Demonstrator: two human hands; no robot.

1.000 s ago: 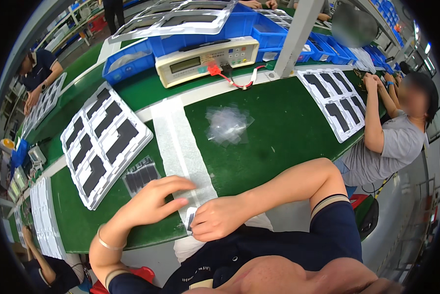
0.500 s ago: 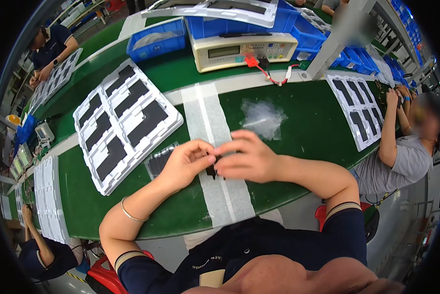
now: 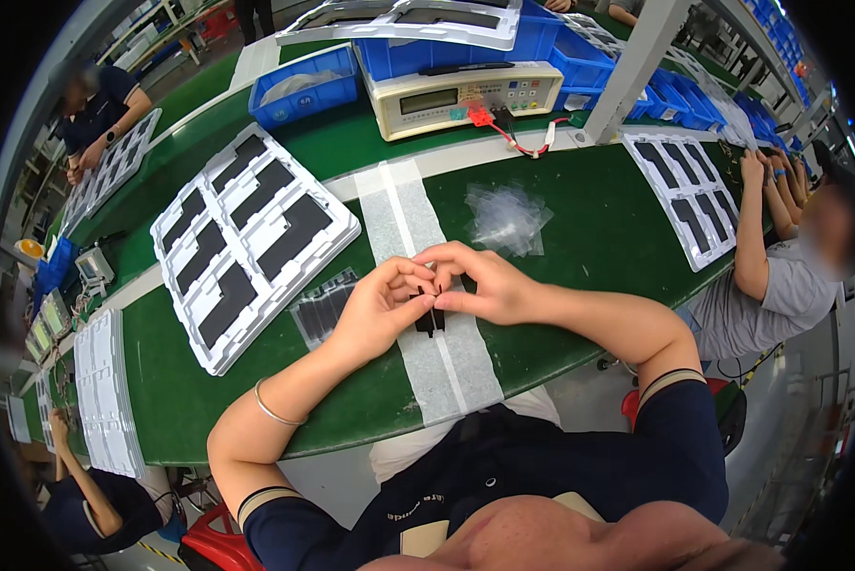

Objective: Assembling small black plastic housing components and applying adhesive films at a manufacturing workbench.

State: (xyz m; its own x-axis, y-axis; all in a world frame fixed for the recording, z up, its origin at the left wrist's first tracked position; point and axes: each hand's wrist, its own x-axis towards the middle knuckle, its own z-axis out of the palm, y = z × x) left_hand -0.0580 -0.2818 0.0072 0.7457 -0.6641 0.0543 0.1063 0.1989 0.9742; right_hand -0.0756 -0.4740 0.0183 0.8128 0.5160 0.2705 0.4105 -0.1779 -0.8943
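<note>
Co-worker at far left: a person in a navy top (image 3: 104, 100) is sitting past the far rail, hands close to a white tray (image 3: 113, 171)
Stacked trays: a pile of white trays (image 3: 107, 390) is lying at the left end of the green workbench (image 3: 580, 228), reaching its near edge
Six-pocket tray: a large white tray (image 3: 220, 226) is lying aslant left of the middle, its far corner reaching over the rail, black pieces filling its pockets
Blue bin: a blue bin (image 3: 280, 112) is standing beyond the rail, holding something clear and pale
Dark strips: a clear sheet with dark strips (image 3: 318, 309) is lying just beside that tray's right edge, partly behind the left wrist
Left hand: the left hand (image 3: 385, 306) is pinching narrowly, thumb and fingertips closing on the small black part
Small black part: the small black part (image 3: 430, 324) is sitting between both thumbs, over the pale strip (image 3: 389, 214) running from rail to near edge; whether it is touching the strip, I cannot tell
Meter: a cream meter (image 3: 418, 124) is standing beyond the rail, red and black leads plugging into its front
Right hand: the right hand (image 3: 489, 288) is mirroring that narrow pinch, its fingertips meeting the left ones
Clear films: a loose heap of clear films (image 3: 507, 219) is lying between the right hand and the rail
Right tray: another filled white tray (image 3: 683, 195) is lying toward the right end, one corner nearing the near edge
</note>
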